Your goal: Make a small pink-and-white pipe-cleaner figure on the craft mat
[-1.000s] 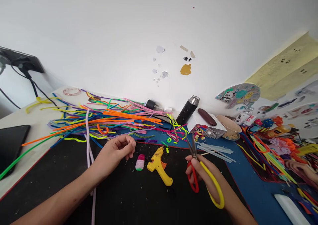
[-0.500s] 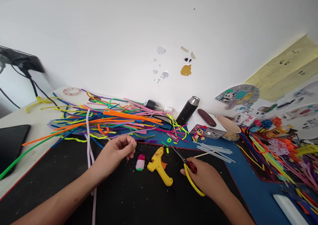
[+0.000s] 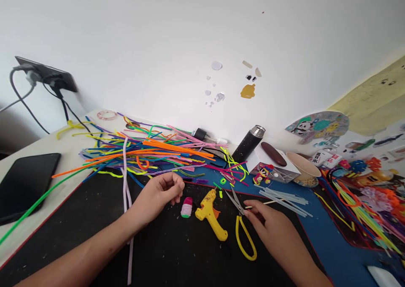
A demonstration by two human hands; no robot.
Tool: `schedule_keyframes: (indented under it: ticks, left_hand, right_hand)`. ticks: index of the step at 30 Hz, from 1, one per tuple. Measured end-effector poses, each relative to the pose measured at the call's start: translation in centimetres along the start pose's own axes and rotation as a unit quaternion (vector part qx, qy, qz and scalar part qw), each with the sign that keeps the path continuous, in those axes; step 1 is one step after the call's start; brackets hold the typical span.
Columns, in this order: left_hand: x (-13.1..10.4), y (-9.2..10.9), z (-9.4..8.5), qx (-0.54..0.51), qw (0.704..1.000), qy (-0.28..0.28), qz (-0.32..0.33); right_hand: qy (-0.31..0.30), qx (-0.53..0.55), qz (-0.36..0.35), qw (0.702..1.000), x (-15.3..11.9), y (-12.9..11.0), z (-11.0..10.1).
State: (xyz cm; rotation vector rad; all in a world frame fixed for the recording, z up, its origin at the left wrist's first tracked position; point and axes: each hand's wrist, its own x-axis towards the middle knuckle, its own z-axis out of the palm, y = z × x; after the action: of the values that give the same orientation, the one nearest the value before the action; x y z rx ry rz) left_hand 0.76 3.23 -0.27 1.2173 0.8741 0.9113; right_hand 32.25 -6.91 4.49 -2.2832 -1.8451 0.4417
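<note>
My left hand (image 3: 164, 193) hovers above the black mat with its fingers curled in a pinch; anything in them is hidden. Right of it stands a small pink, white and green piece (image 3: 187, 207) wound from fuzzy stems. A yellow glue gun (image 3: 212, 215) lies between my hands. My right hand (image 3: 271, 221) has thumb and forefinger closed around the end of a thin wooden stick (image 3: 249, 207). Against its fingertips rest the scissors (image 3: 246, 238), blades pointing away and slightly apart, one yellow handle loop showing. Under my left forearm runs a pale lilac pipe cleaner (image 3: 125, 169).
Pipe cleaners (image 3: 177, 148) heap along the back. Clear glue sticks (image 3: 286, 197) lie right, near a small figure (image 3: 263, 174), a white box (image 3: 261, 160), a black flask (image 3: 248, 145) and a bowl (image 3: 303, 169). A phone (image 3: 28, 181) sits left.
The scissors have left my right hand's grip and lie flatter on the mat; that hand now pinches the stick. My left hand keeps its pose. The view has shifted left.
</note>
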Motion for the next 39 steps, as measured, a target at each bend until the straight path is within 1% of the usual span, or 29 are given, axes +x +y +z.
schedule_keyframes:
  ticks: [1,3,4,5,8,9,12,15,19,25,31,39]
  left_hand:
    - [0.0,-0.1,0.0,-0.002,1.0,-0.003,-0.002]
    - [-0.1,-0.1,0.2,-0.005,1.0,-0.007,-0.005]
    - [-0.1,-0.1,0.2,-0.004,1.0,-0.009,-0.005]
    - [-0.1,-0.1,0.3,-0.002,1.0,-0.01,-0.004]
    - [-0.1,0.0,0.4,0.004,1.0,-0.02,-0.005]
    - [-0.1,0.1,0.4,0.003,1.0,-0.025,-0.006]
    - [-0.2,0.3,0.5,0.0,0.999,-0.034,-0.01]
    - [-0.2,0.3,0.4,0.0,0.999,-0.031,-0.014]
    - [-0.2,0.4,0.4,0.0,0.999,-0.031,-0.021]
    - [-0.1,0.2,0.3,0.013,0.999,-0.032,-0.023]
    - [0.0,0.2,0.3,0.025,0.999,-0.034,-0.031]
    - [0.0,0.1,0.3,0.004,0.998,-0.036,-0.055]
  right_hand:
    - [0.0,0.044,-0.013,0.999,0.0,-0.9,0.3]
    - [-0.027,0.157,-0.027,0.987,0.1,-3.2,1.3]
    - [-0.033,0.212,-0.03,0.976,0.3,-4.4,2.0]
    - [-0.053,0.259,-0.041,0.964,0.5,-5.6,2.7]
    - [-0.102,0.37,-0.061,0.921,1.7,-8.4,4.8]
    - [-0.123,0.399,-0.065,0.907,2.1,-9.1,5.4]
    - [-0.142,0.458,-0.073,0.875,3.2,-10.6,6.2]
    - [-0.151,0.485,-0.07,0.858,4.0,-11.4,6.1]
    - [-0.161,0.492,-0.069,0.853,4.4,-12.1,5.7]
    - [-0.174,0.482,-0.078,0.855,4.6,-12.4,5.9]
    - [-0.164,0.481,-0.084,0.857,4.5,-12.4,6.1]
    - [-0.125,0.479,-0.094,0.864,4.5,-12.4,6.9]
